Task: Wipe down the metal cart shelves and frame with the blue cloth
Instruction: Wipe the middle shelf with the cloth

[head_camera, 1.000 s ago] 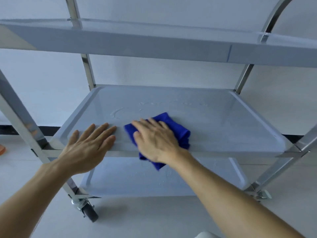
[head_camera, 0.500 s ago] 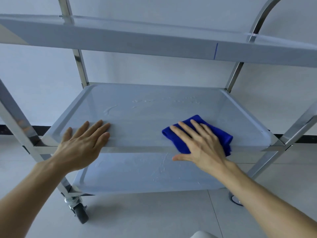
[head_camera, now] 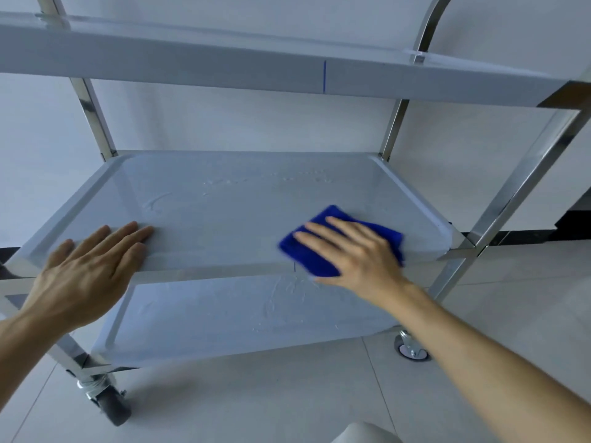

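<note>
I'm mid-wipe on the middle shelf [head_camera: 256, 199]: my right hand [head_camera: 358, 254] presses the blue cloth [head_camera: 323, 260] flat-fingered, my left hand [head_camera: 86, 266] braces open; the streaked rear strip likely comes next

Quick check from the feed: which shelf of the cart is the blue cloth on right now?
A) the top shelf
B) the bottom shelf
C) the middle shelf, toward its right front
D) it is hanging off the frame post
C: the blue cloth lies flat on the middle shelf near its right front edge, pressed down under the right hand, while the left hand rests flat on the shelf's left front edge.
</note>
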A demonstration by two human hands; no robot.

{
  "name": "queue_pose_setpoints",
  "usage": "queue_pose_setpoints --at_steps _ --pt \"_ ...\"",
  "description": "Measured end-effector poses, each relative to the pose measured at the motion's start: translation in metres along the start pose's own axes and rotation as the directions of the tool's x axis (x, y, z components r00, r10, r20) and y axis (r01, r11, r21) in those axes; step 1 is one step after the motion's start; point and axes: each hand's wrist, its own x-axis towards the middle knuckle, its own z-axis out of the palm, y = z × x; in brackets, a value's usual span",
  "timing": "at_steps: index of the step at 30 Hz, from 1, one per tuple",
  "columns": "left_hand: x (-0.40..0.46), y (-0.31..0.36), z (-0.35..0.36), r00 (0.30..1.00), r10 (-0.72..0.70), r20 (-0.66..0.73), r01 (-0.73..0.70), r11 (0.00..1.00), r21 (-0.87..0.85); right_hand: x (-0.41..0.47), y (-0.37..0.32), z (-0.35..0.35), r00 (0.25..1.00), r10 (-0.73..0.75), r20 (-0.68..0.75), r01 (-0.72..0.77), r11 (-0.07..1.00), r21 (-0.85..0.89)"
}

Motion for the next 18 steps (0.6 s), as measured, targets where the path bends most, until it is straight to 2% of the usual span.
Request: queue_pose_setpoints --at_steps 3,6,8,11,13,15,18 --pt "0.002 -0.002 0.003 1.0 -0.003 -0.022 0.003 1.0 -0.014 -0.051 0.071 -0.016 0.986 0.13 0.104 -0.126 0.991 -0.042" --pt "0.001 0.001 0.001 1.0 -0.003 -0.015 0.003 1.0 -0.024 -0.072 0.096 -0.023 0.938 0.268 0.222 -0.264 0.963 -0.044" --pt "0.004 0.009 -0.003 1.0 -0.006 -0.028 0.005 1.0 -0.016 -0.068 0.086 -0.018 0.935 0.294 0.196 -0.294 0.955 -0.031" --pt "0.012 0.038 -0.007 0.999 -0.024 -0.043 0.026 0.998 0.063 -0.036 0.041 -0.007 0.964 0.25 0.093 -0.253 0.967 0.025" --pt "0.015 0.068 -0.008 0.993 0.097 -0.07 -0.091 0.992 0.084 -0.003 0.0 -0.001 0.974 0.215 0.063 -0.22 0.972 0.085" --pt "0.015 0.098 -0.008 0.976 0.196 -0.099 -0.193 0.98 0.041 0.027 -0.035 0.003 0.975 0.196 0.104 -0.208 0.97 0.129" --pt "0.015 0.126 -0.01 0.959 0.251 -0.131 -0.257 0.966 -0.028 0.046 -0.048 -0.002 0.963 0.179 0.2 -0.22 0.954 0.204"
